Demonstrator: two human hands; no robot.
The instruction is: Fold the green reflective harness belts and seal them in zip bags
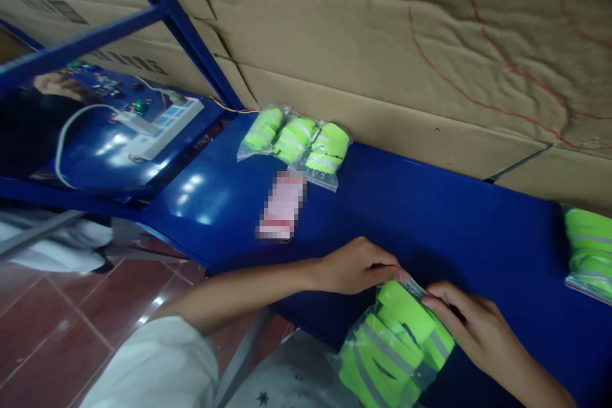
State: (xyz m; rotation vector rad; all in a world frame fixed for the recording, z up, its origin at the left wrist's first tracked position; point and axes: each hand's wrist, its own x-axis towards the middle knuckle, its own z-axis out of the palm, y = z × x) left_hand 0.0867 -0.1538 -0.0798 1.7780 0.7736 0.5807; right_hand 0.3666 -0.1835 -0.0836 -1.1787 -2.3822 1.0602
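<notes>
Between my two hands is a clear zip bag (pixel 382 350) with folded neon-yellow reflective straps inside, tilted at the table's near edge. My left hand (pixel 361 266) pinches one end of the bag's top strip. At the other end of that strip, the thumb and fingers of my right hand (pixel 466 317) are closed on the plastic. The bag's lower part hangs toward my lap. Whether the seal is closed cannot be made out.
Three similar filled bags (pixel 296 138) lie at the back of the blue table (pixel 406 204), with a pixelated phone-like object (pixel 283 207) before them. Another filled bag (pixel 590 252) lies far right. Cardboard (pixel 335 32) lines the back. At left are a power strip (pixel 165 131) and another person's hand (pixel 60 85).
</notes>
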